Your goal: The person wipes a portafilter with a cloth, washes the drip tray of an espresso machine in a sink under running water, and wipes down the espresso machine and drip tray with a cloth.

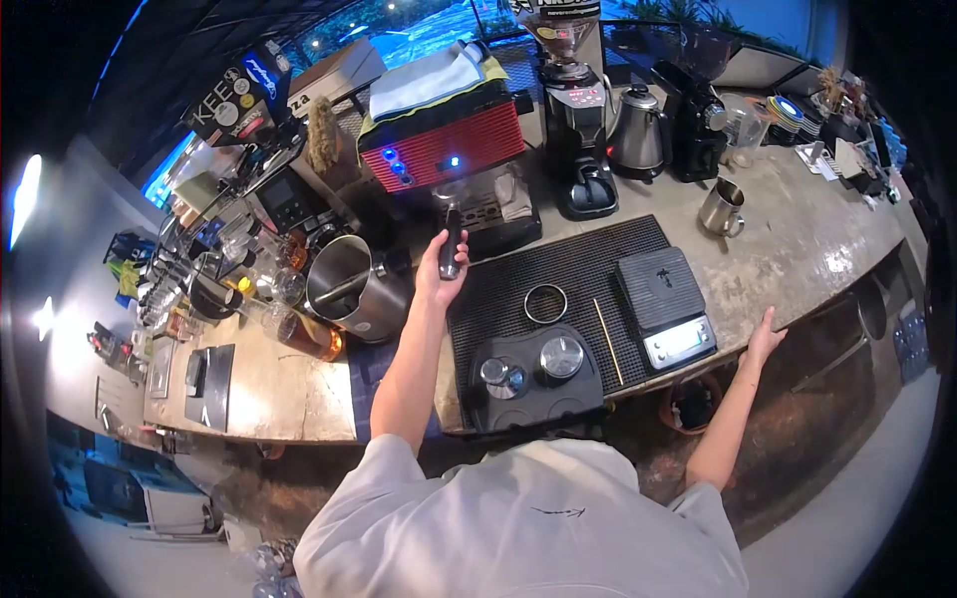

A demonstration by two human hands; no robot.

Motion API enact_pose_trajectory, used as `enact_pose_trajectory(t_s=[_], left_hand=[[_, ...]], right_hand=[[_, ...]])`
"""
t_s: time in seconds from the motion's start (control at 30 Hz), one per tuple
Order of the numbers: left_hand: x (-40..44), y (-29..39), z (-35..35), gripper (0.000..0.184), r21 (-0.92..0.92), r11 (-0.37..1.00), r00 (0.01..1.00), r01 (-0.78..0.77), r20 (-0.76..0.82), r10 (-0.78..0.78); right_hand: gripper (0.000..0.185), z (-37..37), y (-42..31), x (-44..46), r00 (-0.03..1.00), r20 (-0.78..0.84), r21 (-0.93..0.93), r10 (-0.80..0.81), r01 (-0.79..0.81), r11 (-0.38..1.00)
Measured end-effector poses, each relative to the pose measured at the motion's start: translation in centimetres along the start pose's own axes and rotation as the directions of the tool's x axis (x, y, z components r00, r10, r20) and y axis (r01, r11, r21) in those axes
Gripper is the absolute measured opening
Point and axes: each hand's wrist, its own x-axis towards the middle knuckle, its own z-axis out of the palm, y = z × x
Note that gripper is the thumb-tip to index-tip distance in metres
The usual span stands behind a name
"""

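My left hand [442, 264] is wrapped around the black handle of a portafilter [452, 231]. The portafilter's head is at the front of a red espresso machine [439, 149], beneath its lit buttons; whether it is locked in I cannot tell. At the counter's front edge rests my right hand [765, 341], fingers apart and holding nothing. Left of it, a digital scale [666, 304] lies on a black ribbed mat [498, 317]. A metal ring [545, 303], a thin gold stick [607, 342] and a dark tamping station [518, 411] with two metal tools are also on the mat.
A steel bin [384, 304] with a dark bar across it stands left of my left forearm. Behind are a coffee grinder [575, 110] and a gooseneck kettle [638, 135]. A steel milk pitcher [720, 209] stands on the counter at right. Bottles and glasses crowd the left side.
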Motion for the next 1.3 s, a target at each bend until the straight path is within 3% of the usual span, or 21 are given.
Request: enact_pose_trajectory(t_s=[0.37, 0.5, 0.53, 0.57, 0.63, 0.67, 0.7, 0.73, 0.77, 0.8, 0.83, 0.9, 0.93, 1.0, 1.3], left_hand=[[0.1, -1.2, 0.0, 0.033, 0.060, 0.998, 0.998, -0.035, 0.049, 0.033], [0.0, -1.7, 0.2, 0.034, 0.084, 0.996, 0.998, -0.029, 0.058, 0.024], [0.3, -2.0, 0.4, 0.034, 0.071, 0.997, 0.997, -0.037, 0.063, 0.033], [0.7, -2.2, 0.6, 0.034, 0.076, 0.996, 0.997, -0.043, 0.069, 0.037], [0.7, -2.8, 0.3, 0.034, 0.093, 0.995, 0.997, -0.044, 0.059, 0.039], [0.7, -3.1, 0.0, 0.035, 0.105, 0.994, 0.998, -0.040, 0.053, 0.034], [0.7, -3.3, 0.1, 0.035, 0.102, 0.994, 0.998, -0.040, 0.049, 0.035], [0.7, -3.5, 0.3, 0.035, 0.127, 0.990, 0.998, -0.054, 0.044, 0.049], [0.7, -3.8, 0.6, 0.034, 0.150, 0.986, 0.997, -0.068, 0.039, 0.063], [0.6, -4.1, 1.0, 0.034, 0.171, 0.982, 0.996, -0.084, 0.036, 0.079], [0.3, -4.4, 1.3, 0.034, 0.191, 0.976, 0.995, -0.102, 0.033, 0.098], [-0.7, -5.0, 2.4, 0.034, 0.249, 0.959, 0.990, -0.133, -0.016, 0.141], [-1.3, -5.3, 3.0, 0.033, 0.316, 0.937, 0.982, -0.152, -0.062, 0.180], [-1.9, -5.6, 3.9, 0.033, 0.447, 0.878, 0.954, -0.174, -0.146, 0.263], [-1.6, -5.7, 4.2, 0.032, 0.569, 0.793, 0.921, -0.219, -0.147, 0.360]], right_hand=[[0.092, 0.1, -0.2, 0.1, 1.000, -0.025, -0.044, -0.004, 0.003, 0.999], [0.081, 0.2, 0.9, 1.5, 0.948, 0.011, -0.454, -0.318, 0.288, 0.843], [0.071, 1.6, 1.5, 1.3, 0.794, -0.036, -0.576, -0.607, 0.480, 0.661], [0.062, 2.9, -1.4, -1.5, 0.689, 0.006, -0.571, -0.724, 0.597, 0.563], [0.053, 6.8, -8.6, -10.8, 0.605, 0.177, -0.078, -0.776, 0.795, 0.602], [0.046, 8.1, -12.3, -16.2, 0.594, 0.409, 0.074, -0.693, 0.735, 0.674], [0.039, 9.7, -15.2, -20.6, 0.514, 0.617, 0.197, -0.596, 0.632, 0.750], [0.036, 12.3, -15.3, -22.7, 0.248, 0.781, 0.330, -0.573, 0.614, 0.717], [0.039, 13.9, -16.6, -25.8, 0.122, 0.935, 0.243, -0.333, 0.461, 0.853], [0.040, 17.2, -14.6, -27.5, -0.032, 0.947, 0.307, -0.319, 0.379, 0.873], [0.043, 19.6, -13.5, -29.4, -0.100, 0.947, 0.319, -0.304, 0.373, 0.871], [0.051, 24.0, -10.4, -32.5, -0.008, 0.925, 0.351, -0.380, 0.403, 0.845], [0.051, 24.9, -10.0, -34.0, -0.019, 0.924, 0.355, -0.381, 0.406, 0.842], [0.056, 26.1, -9.5, -36.0, 0.140, 0.987, 0.070, -0.085, 0.104, 0.992], [0.056, 25.4, -8.9, -37.6, 0.246, 0.925, 0.197, -0.288, 0.339, 0.920]])
